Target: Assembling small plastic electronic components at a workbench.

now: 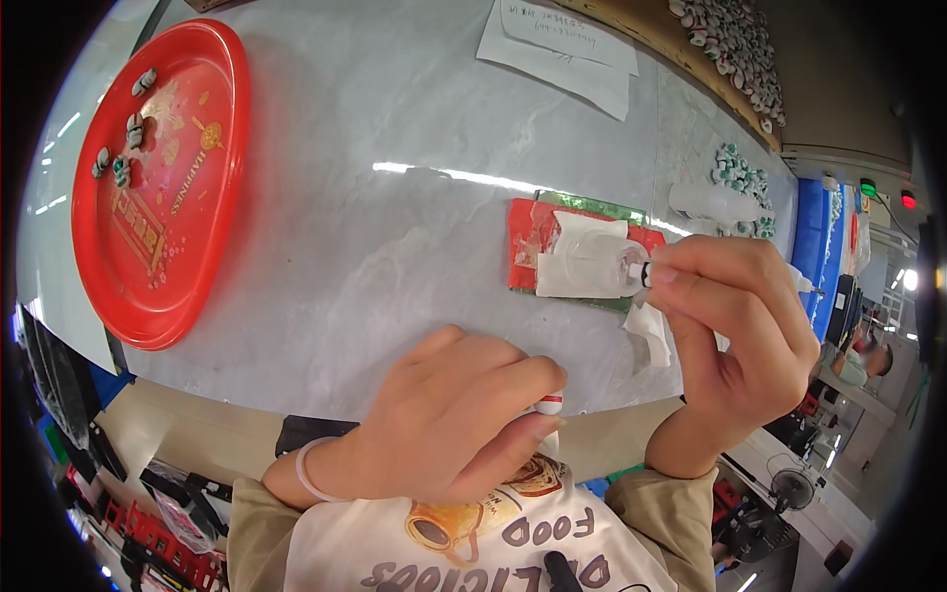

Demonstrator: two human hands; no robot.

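While a small red-banded white piece (550, 403) is pinched in the left hand (459, 409) at lower centre, a black-banded white part (646, 274) is pinched in the right hand's grip (740, 316), right of centre, by a clear container (587, 259). Both are judged light, stiff, a bit slippery; best held by the sides. Glossy grey worktop (355, 266); red tray (219, 222) placed upper left; fan (792, 490) seen lower right.

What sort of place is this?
Likely a small-parts workshop, judging by the heap of small white-and-dark pieces, the green-and-white cluster, and the red oval plastic tray holding four small pieces.
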